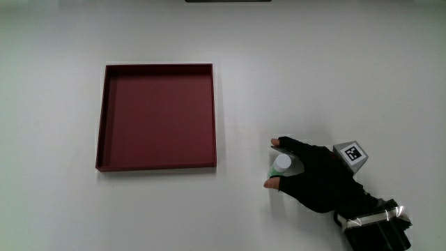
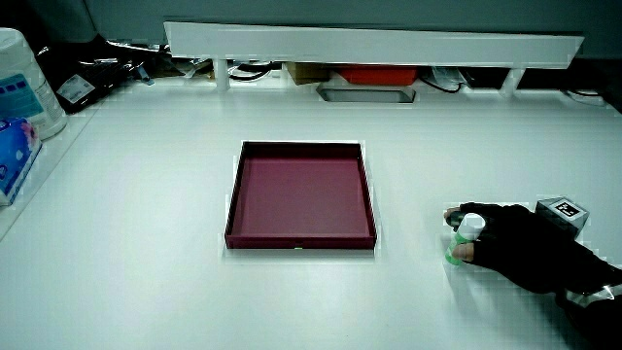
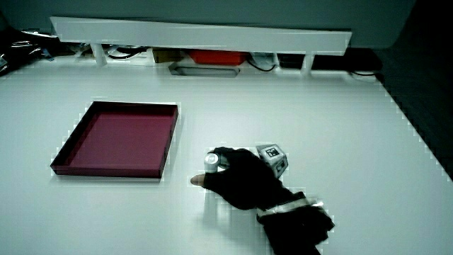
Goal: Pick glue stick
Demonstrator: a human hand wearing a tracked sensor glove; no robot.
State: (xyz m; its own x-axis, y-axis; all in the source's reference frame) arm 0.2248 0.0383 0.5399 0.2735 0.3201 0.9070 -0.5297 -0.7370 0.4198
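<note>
The glue stick stands upright on the white table, a small tube with a white cap and a greenish body, also visible in both side views. The gloved hand wraps around it, thumb and fingertips closed on either side of the tube, with the patterned cube on its back. The base of the glue stick appears to rest on the table beside the red tray. The forearm reaches in from the table's edge nearest the person.
A shallow dark red square tray lies on the table beside the hand, with nothing in it. In a side view a low white partition with cables and boxes under it runs along the table, and a wipes pack sits at the table's edge.
</note>
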